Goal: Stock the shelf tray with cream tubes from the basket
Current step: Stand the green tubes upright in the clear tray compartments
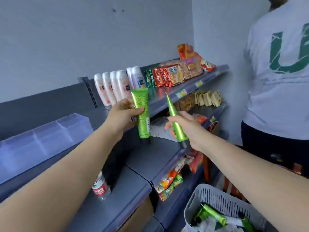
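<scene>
Left hand (124, 113) gripped one green tube (141, 114) cap-down, right hand (184, 126) gripped another tube (175, 121), both above the shelf (150, 158); basket (217, 196) sat lower right.

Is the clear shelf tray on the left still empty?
Apparently empty: the clear tray shows bare compartments, and both green tubes are in the hands.

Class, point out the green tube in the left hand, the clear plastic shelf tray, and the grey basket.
Green cream tube (142, 114), head view: printed body.
Clear plastic shelf tray (41, 139), head view: front wall.
Grey slotted basket (217, 196), head view: back wall.
</scene>
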The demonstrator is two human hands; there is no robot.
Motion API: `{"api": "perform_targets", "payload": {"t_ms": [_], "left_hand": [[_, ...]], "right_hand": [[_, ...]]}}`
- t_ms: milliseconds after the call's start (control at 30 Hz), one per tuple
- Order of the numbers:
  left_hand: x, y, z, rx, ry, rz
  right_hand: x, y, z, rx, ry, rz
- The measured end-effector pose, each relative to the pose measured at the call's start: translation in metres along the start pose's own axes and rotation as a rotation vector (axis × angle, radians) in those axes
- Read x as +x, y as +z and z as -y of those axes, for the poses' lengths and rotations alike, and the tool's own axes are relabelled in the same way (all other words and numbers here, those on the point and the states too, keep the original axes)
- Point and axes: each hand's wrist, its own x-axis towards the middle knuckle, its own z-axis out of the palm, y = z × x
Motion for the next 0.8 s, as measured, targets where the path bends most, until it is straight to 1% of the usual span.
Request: {"api": "perform_targets", "payload": {"t_ms": [200, 367, 600, 800], "left_hand": [[-0.021, -0.091, -0.065, 0.116, 0.099, -0.102], [-0.045, -0.167, -0.109, 0.227, 0.179, -0.202], [-0.101, -0.272, -0.147, 0.363, 0.182, -0.318], [-0.166, -0.340, -0.164, 0.398, 0.212, -0.380]], "right_hand": [[0.011, 0.096, 0.058, 0.040, -0.169, 0.183], [0.011, 0.179, 0.089, 0.174, -0.239, 0.314], [0.000, 0.284, 0.104, 0.187, -0.248, 0.600], [-0.025, 0.363, 0.112, 0.252, -0.254, 0.798]]}}
